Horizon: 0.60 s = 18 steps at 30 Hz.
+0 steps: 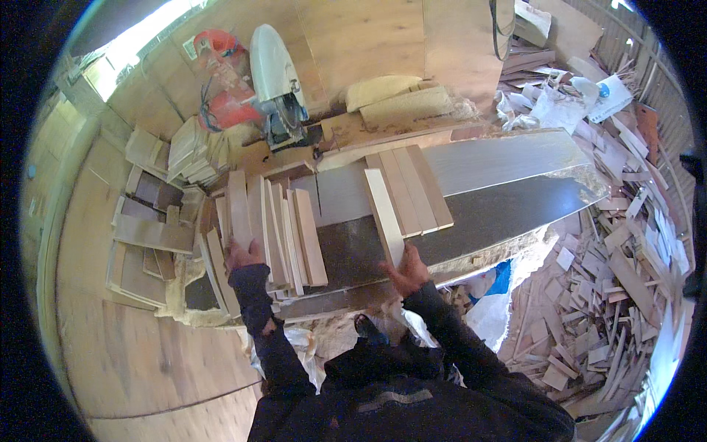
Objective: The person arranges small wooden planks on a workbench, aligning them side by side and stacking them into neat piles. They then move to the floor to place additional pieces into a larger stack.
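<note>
R hand (409, 272) pinching near end of long pale straight-edged wooden board (384, 214), thumb one side, fingers other. Board lies on long dark smooth-topped workbench (508, 214), just beside flat row of light-brown wooden boards (411, 190), long edges side by side. L hand (244, 254) w/ fingers bent at near end of narrow tan wooden board (237, 206), left end of bench; can't tell if gripping or just touching. Loose bunch of thin wooden strips (291, 232) sits btwn hands, closer to L, some tilted. Far side of bench: saw w/ long whitish rounded cover (272, 62), red-orange machine parts (236, 110) next to it. Floor on R: big heap of wood offcuts (582, 324), mixed sizes
</note>
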Available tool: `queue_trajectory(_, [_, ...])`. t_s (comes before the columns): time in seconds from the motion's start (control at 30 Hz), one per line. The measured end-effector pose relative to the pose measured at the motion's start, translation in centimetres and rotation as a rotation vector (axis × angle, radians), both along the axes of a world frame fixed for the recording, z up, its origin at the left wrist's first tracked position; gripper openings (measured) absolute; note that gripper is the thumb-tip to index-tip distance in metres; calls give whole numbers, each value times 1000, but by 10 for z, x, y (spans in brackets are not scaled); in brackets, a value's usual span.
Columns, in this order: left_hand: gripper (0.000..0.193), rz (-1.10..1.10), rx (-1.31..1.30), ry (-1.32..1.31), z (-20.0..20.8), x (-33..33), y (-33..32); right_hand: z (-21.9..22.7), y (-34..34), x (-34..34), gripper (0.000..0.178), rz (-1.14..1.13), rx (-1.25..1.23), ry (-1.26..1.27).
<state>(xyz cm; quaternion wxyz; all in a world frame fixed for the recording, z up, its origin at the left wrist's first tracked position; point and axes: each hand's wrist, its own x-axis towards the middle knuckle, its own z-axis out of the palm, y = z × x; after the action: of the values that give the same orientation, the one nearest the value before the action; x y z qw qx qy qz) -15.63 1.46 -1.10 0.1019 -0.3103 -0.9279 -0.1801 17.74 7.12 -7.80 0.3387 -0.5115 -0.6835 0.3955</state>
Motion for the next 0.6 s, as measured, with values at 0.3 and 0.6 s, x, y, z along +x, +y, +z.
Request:
queue_trajectory(0.3, [52, 45, 176, 19, 36, 23, -20, -2, -19, 11, 54, 98, -251, 266])
queue_trajectory(0.6, [37, -664, 319, -985, -14, 175, 5, 52, -23, -24, 49, 350, -244, 755])
